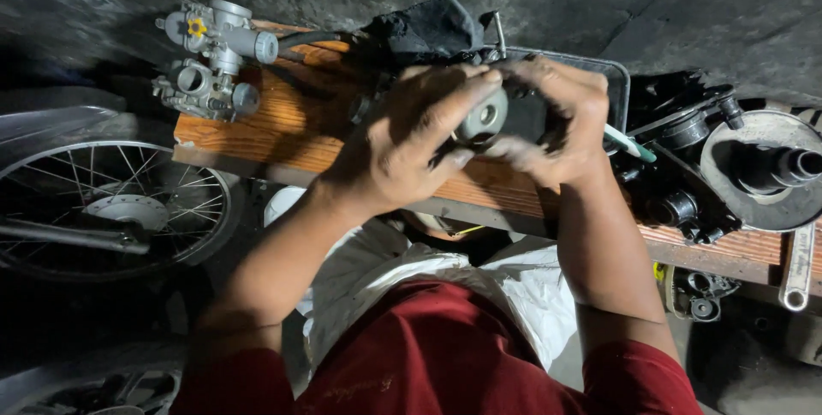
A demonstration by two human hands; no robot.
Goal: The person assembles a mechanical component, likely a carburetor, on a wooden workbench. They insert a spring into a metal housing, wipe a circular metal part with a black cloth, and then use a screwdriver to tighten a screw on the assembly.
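Note:
Both my hands are raised together over a wooden board (282, 137). My left hand (411, 137) grips a small grey round metal part (482, 115) with a hole in its face, thumb along its top. My right hand (561, 119) closes on the same part from the right, its fingers greasy. Most of the part is hidden behind my fingers.
A silver carburettor (210, 55) lies at the board's left end. A black cloth (428, 25) and a dark tray (612, 77) sit behind my hands. Black engine parts and a round pulley (766, 167) are at right, a wrench (798, 269) below them. A spoked wheel (116, 205) stands at left.

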